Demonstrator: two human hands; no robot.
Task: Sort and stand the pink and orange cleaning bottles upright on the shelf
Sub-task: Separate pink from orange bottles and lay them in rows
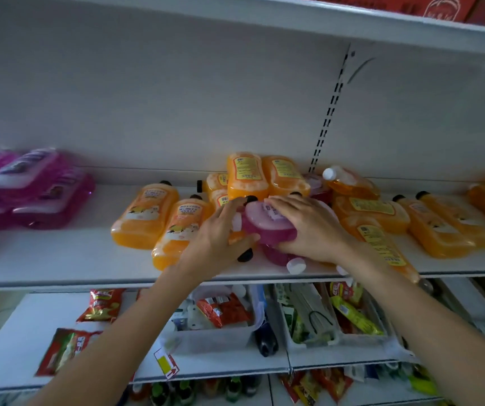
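Right hand (pixel 308 227) grips the pink bottle (pixel 264 230), which lies flat on the orange bottles (pixel 247 177). Its long axis runs left-right. Left hand (pixel 220 230), fingers straight, touches the cap end.

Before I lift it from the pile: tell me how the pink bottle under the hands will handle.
Probably heavy for its size: the pink bottle looks full of liquid. Likely stiff, since its sides hold shape under the right hand. Its glossy plastic may slip, and lifting it could shift the orange bottles piled against it.
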